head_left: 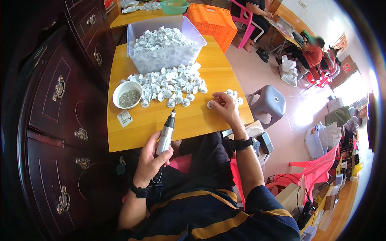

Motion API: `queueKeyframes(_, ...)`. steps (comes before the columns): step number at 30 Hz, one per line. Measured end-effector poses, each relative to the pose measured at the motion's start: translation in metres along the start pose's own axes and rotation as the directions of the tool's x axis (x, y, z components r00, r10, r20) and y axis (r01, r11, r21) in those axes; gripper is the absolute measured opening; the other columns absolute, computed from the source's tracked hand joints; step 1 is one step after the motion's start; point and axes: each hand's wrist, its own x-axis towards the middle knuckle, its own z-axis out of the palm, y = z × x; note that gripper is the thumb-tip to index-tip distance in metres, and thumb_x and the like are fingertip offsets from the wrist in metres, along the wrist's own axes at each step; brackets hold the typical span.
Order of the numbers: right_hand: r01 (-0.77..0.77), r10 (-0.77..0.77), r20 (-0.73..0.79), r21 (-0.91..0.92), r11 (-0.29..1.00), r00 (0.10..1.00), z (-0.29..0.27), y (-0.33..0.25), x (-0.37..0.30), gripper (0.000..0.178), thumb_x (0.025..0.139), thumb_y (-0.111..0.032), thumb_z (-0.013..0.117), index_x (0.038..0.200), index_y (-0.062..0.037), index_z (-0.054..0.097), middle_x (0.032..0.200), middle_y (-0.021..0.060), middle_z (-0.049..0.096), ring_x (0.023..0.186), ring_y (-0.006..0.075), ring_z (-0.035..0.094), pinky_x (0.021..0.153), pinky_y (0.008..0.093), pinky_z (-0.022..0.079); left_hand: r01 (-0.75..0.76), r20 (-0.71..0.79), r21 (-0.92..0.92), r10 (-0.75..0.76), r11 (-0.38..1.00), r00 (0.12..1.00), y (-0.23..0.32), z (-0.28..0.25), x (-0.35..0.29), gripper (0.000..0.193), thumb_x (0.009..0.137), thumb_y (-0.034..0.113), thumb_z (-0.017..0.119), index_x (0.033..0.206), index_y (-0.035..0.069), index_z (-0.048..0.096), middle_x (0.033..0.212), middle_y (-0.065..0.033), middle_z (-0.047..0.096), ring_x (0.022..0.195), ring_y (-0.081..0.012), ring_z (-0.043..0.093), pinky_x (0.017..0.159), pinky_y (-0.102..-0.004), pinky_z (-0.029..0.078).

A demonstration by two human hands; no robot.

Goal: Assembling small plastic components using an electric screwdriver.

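Observation:
My left hand (150,162) is wrapped round a silver and black electric screwdriver (165,138), its tip pointing up toward the table. Over the table's right side, my right hand (226,109) has its thumb and fingers pinched on a small round white plastic part (210,104), mostly hidden by the fingertips. Just beyond that hand lies a small group of similar white parts (239,101). A loose heap of white parts (169,82) spreads over the middle of the table. To its left, a white bowl (116,97) holds many tiny metal screws (130,98).
A clear plastic bin (161,61) full of white parts stands at the table's far side. A printed label (124,118) lies near the bowl. Dark wooden drawers (52,104) stand at left, a grey stool (267,105) at right. Orange crates (211,24) and other people are farther back.

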Motion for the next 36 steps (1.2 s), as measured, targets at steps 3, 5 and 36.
queueKeyframes(3, 0.141, -0.103, 0.139, -0.296, 0.945, 0.985, 0.008, -0.015, -0.007, 0.019, 0.087, -0.013, 0.073, 0.103, -0.0030, 0.069, 0.088, 0.0095, 0.070, 0.078, 0.0213, 0.068, 0.071, 0.0337, 0.055, -0.003, 0.007, -0.014, 0.003, 1.000, 1.000, -0.002, -0.001, -0.001, 0.068, 0.094, 0.018, 0.071, 0.150, -0.003, 0.038, 0.097, -0.0084, 0.063, 0.070, -0.0100, 0.059, 0.062, -0.0229, 0.050)
queueKeyframes(5, 0.115, -0.071, 0.145, -0.321, 0.940, 0.987, 0.013, -0.014, -0.009, 0.023, 0.085, -0.010, 0.072, 0.107, -0.0047, 0.069, 0.092, 0.0128, 0.071, 0.080, 0.0247, 0.070, 0.072, 0.0350, 0.056, -0.002, 0.019, -0.020, 0.003, 1.000, 1.000, -0.002, 0.001, -0.001, 0.067, 0.094, 0.016, 0.070, 0.150, -0.003, 0.038, 0.097, -0.0083, 0.063, 0.070, -0.0098, 0.059, 0.063, -0.0228, 0.050)
queueKeyframes(36, -0.301, 0.250, 0.264, 0.174, 0.938, 0.931, 0.062, -0.046, -0.044, 0.019, 0.093, -0.014, 0.071, 0.111, -0.0051, 0.072, 0.077, 0.0025, 0.073, 0.070, 0.0050, 0.065, 0.064, 0.0241, 0.053, 0.149, 0.047, 0.087, -0.153, 0.985, 0.987, -0.011, 0.009, 0.002, 0.066, 0.095, 0.015, 0.070, 0.151, -0.002, 0.039, 0.103, -0.0055, 0.059, 0.076, -0.0063, 0.055, 0.064, -0.0222, 0.049)
